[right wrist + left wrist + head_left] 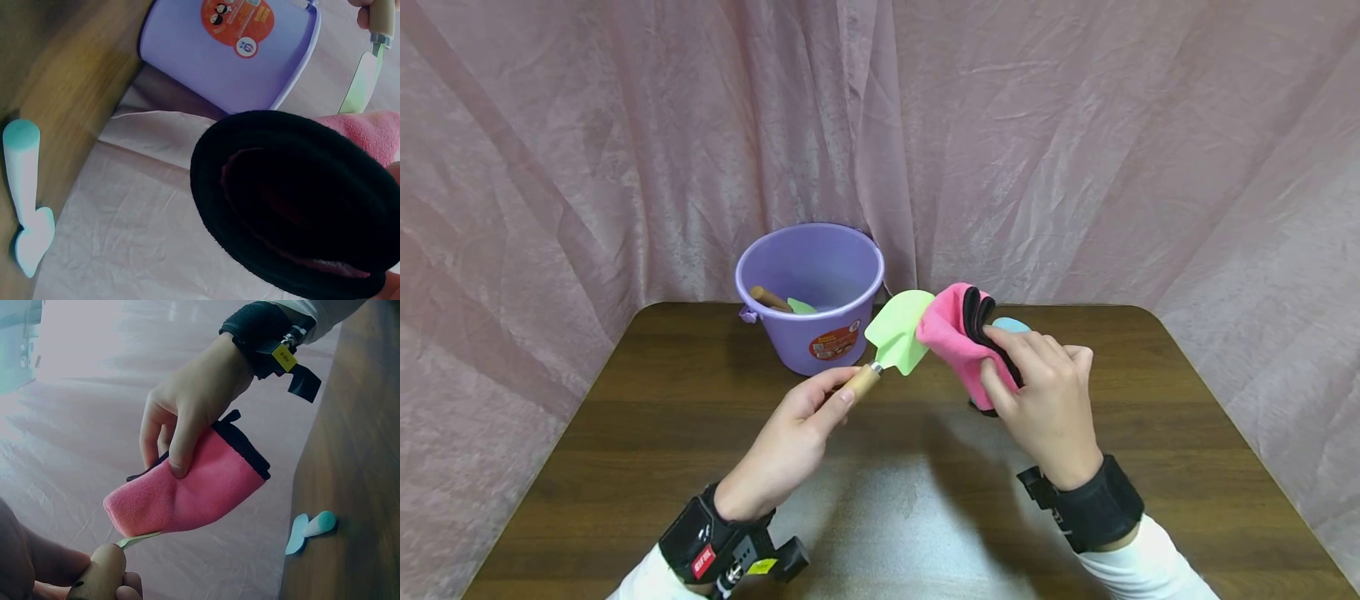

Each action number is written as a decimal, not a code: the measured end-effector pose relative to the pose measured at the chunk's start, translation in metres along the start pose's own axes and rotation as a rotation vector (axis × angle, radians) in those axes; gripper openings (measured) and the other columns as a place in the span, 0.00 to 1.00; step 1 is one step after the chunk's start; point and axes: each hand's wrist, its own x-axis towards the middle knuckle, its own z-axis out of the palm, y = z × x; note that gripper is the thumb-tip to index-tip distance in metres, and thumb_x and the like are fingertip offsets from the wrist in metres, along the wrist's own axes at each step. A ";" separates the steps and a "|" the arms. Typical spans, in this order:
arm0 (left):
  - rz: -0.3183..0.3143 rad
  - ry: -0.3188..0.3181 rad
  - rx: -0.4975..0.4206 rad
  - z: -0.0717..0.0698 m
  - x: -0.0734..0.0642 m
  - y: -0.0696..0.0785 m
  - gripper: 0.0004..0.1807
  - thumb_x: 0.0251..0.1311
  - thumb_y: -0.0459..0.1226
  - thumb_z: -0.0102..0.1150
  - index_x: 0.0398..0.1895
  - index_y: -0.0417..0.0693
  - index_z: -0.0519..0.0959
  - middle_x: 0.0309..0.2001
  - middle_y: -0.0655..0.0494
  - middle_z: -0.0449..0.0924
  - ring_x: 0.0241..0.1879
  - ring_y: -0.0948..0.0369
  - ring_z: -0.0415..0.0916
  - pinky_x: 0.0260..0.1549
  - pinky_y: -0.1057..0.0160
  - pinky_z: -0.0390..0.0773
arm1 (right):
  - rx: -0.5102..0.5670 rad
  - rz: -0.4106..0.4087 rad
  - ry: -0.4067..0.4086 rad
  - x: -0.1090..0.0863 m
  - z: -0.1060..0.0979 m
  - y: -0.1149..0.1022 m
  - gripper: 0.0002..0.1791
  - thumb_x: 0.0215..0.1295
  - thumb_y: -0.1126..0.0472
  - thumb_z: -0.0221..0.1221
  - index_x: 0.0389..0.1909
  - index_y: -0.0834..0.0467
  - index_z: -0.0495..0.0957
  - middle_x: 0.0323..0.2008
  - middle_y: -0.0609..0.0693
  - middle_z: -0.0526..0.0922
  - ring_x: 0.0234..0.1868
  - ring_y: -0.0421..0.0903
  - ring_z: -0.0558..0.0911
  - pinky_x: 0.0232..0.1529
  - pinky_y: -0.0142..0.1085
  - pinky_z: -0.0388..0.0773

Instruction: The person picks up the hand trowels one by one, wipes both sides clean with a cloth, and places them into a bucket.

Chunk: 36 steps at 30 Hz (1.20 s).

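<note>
My left hand (790,437) grips the wooden handle of a small hand trowel with a light green blade (897,332). The blade points up and away to the right. A folded pink cloth with black edging (951,333) is pinched between the thumb and fingers of my right hand (1048,396). One end of that cloth lies against the blade's right edge. Seen in the right wrist view, the black edging (212,187) forms a thick loop close to the camera. Both hands are above the table.
A purple bucket (808,333) stands at the table's back left, holding a tool with a wooden handle (770,298) and a green part (801,307). Behind the cloth, a small light blue and white scoop (24,175) lies on the brown table (647,433). Pink curtain hangs behind.
</note>
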 end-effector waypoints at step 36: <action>0.060 0.027 -0.113 -0.004 0.002 0.003 0.18 0.76 0.35 0.46 0.65 0.42 0.70 0.60 0.47 0.71 0.56 0.53 0.65 0.57 0.51 0.64 | 0.113 -0.094 -0.149 -0.007 0.003 -0.025 0.15 0.57 0.60 0.62 0.47 0.54 0.85 0.36 0.44 0.85 0.36 0.42 0.82 0.37 0.45 0.60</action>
